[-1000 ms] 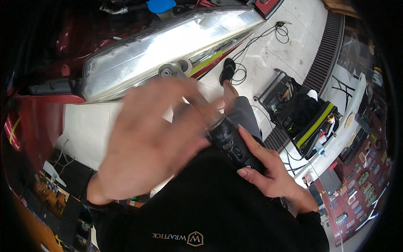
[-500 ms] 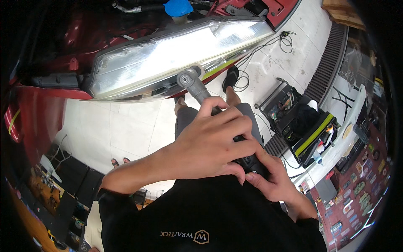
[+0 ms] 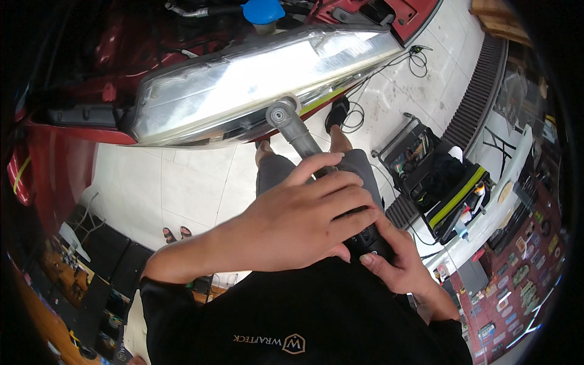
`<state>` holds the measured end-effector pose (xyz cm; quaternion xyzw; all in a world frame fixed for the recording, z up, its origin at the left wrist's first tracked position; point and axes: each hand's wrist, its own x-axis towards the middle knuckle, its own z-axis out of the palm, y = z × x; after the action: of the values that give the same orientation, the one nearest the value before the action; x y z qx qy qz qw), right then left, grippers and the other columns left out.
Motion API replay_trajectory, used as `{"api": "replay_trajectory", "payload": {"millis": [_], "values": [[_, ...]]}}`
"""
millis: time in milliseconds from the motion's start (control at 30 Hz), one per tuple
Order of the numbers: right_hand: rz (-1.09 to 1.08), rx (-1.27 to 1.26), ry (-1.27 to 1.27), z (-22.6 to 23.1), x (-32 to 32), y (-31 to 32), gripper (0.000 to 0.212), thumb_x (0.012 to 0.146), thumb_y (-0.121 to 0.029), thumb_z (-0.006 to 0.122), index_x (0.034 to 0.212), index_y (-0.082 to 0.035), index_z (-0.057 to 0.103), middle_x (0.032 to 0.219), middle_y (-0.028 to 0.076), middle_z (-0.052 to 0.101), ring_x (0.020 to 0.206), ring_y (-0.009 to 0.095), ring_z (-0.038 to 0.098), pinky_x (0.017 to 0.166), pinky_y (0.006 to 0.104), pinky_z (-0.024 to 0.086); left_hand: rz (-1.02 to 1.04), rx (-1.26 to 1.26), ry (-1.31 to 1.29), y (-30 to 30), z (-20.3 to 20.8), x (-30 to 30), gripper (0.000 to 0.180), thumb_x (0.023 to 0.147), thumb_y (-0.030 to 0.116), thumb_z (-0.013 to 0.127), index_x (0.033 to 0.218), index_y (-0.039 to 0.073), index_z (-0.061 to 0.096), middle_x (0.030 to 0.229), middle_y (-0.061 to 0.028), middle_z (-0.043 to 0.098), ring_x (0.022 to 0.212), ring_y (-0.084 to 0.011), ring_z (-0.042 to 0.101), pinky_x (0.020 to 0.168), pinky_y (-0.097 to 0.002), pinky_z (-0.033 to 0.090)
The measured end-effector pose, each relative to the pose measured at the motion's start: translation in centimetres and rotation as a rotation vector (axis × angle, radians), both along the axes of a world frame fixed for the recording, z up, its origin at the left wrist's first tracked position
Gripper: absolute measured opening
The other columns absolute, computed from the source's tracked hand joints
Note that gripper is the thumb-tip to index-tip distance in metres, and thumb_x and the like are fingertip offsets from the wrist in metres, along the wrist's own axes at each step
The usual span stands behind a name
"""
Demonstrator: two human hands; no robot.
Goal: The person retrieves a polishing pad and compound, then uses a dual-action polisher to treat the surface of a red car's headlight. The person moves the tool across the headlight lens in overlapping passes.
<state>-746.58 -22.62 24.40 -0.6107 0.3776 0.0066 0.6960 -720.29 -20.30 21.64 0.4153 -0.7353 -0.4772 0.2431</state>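
Note:
A small cordless angle polisher (image 3: 301,141), grey at the neck and black on the body, is held in both my hands. Its round head (image 3: 281,113) and pad lie against the lower edge of a clear car headlight (image 3: 219,91). My left hand (image 3: 298,222) lies over the front of the grip, fingers curled around it. Behind it, my right hand (image 3: 398,255) wraps the rear of the black body, the thumb along its near side. Much of the grip is hidden under my left hand.
Around the headlight is a red car front (image 3: 55,170) with the engine bay exposed and a blue cap (image 3: 263,11). A black tool cart (image 3: 420,158) stands at right, beside a floor grate (image 3: 474,91) and a white table (image 3: 486,231). Cables (image 3: 359,112) lie on the tiles. A person's sandalled feet (image 3: 176,234) show at left.
The polisher head has shifted a little to the right along the headlight's lower edge. My left fingers have moved slightly on the grip; both hands keep hold.

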Motion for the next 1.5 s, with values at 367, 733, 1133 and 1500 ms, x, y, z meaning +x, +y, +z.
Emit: {"api": "replay_trajectory", "payload": {"millis": [367,733,1133,1500], "values": [[-0.054,0.105,-0.001,0.2,0.3,-0.1,0.077,0.096,-0.017,0.068,0.159,-0.002,0.026,0.120,0.023,0.067,0.107,0.031,0.069,0.094,0.0339,0.048,0.204,0.046,0.029,0.4,-0.8,-0.5,0.066,0.066,0.046,0.086,0.123,0.018,0.070,0.130,-0.0041,0.064,0.128,-0.0264,0.057,0.116,-0.0526,0.032],[-0.059,0.127,0.016,0.2,0.3,-0.1,0.078,0.097,-0.019,0.067,0.160,-0.004,0.025,0.120,0.020,0.068,0.106,0.028,0.069,0.096,0.0326,0.047,0.271,-0.090,-0.014,0.7,-0.8,0.5,0.072,0.056,0.054,0.088,0.118,0.020,0.073,0.129,-0.0033,0.066,0.130,-0.0297,0.055,0.115,-0.0526,0.031],[-0.033,0.101,-0.028,0.2,0.1,-0.3,0.081,0.097,-0.029,0.066,0.161,-0.005,0.022,0.129,0.019,0.062,0.108,0.028,0.064,0.099,0.0357,0.044,0.660,-0.326,-0.348,-0.5,-1.1,6.1,0.034,0.079,0.024,0.085,0.107,0.007,0.074,0.117,-0.0107,0.068,0.107,-0.0270,0.064,0.091,-0.0402,0.048],[-0.049,0.236,-0.004,0.5,-0.4,-0.7,0.069,0.103,-0.026,0.052,0.162,-0.007,0.022,0.124,0.016,0.064,0.103,0.024,0.063,0.098,0.0329,0.043,0.684,-0.068,-0.311,-2.1,-0.9,5.5,0.019,0.086,0.015,0.077,0.096,0.006,0.065,0.089,-0.0043,0.067,0.086,-0.0162,0.062,0.080,-0.0300,0.043]]}}
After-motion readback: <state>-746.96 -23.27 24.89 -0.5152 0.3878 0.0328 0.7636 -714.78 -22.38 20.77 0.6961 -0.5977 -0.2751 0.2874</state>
